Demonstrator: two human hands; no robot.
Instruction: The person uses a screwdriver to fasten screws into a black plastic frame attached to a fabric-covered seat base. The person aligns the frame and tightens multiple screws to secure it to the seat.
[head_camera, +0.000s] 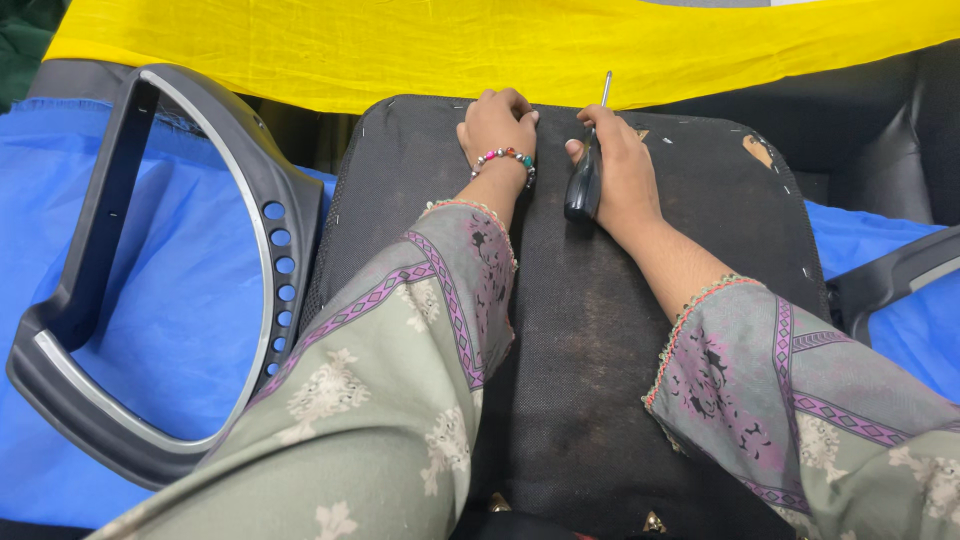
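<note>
the right hand (618, 160) is grasping a black-handled metal screwdriver (586, 175); the left hand (497, 125) is pressing, fingers curled, on the black fabric seat cushion (570, 380).

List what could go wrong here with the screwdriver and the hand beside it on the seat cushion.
1. The screwdriver in the right hand points toward the far edge of the seat cushion, close to the left hand. A slip might jab those fingers.
2. Staples appear to line the cushion's edge; prying one up could prick a fingertip or flick it away.
3. The yellow cloth lies just past the tip and may snag or tear.
</note>
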